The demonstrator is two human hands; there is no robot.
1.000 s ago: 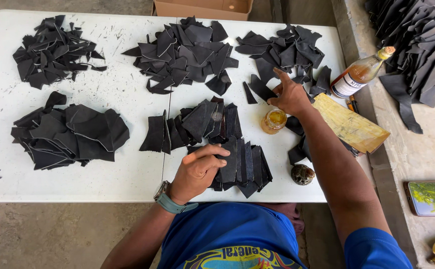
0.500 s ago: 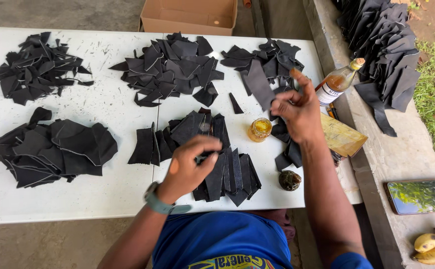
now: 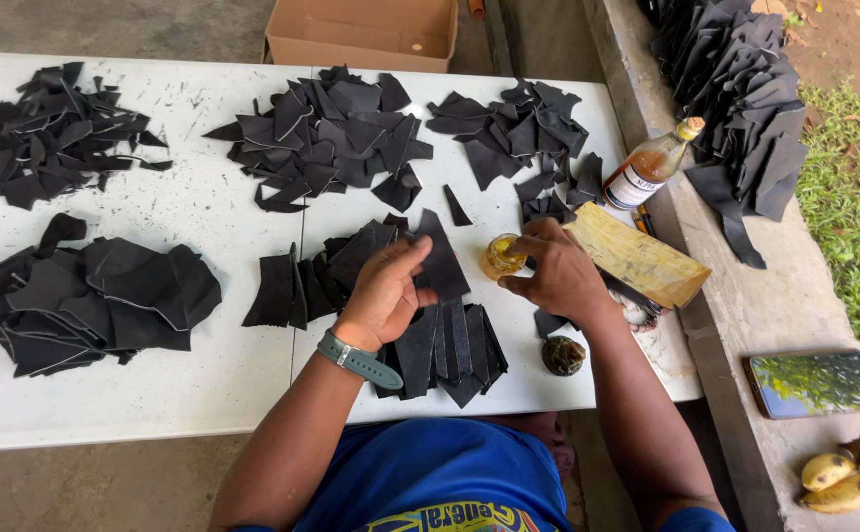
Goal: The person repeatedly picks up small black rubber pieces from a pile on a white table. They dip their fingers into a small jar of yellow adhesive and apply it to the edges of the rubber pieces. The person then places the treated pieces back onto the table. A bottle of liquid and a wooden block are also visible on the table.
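Observation:
My left hand (image 3: 385,291), with a grey watch on its wrist, holds a pointed black leather piece (image 3: 445,261) above the near middle pile of black pieces (image 3: 449,345). To its right, my right hand (image 3: 553,274) has its fingertips closed on a small jar of yellow liquid (image 3: 501,256) standing on the white table (image 3: 223,227). I cannot see whether the fingers also hold a small tool.
Several piles of black pieces lie on the table: far left (image 3: 50,138), far middle (image 3: 326,128), far right (image 3: 514,128), near left (image 3: 85,291). An amber bottle (image 3: 652,167), yellow block (image 3: 637,258), dark round object (image 3: 563,355), phone (image 3: 814,384), bananas (image 3: 834,478) and cardboard box (image 3: 361,34) surround them.
My right hand took a black piece from the far right pile and brought it in. The left hand now holds it, and the right hand has gone to the jar.

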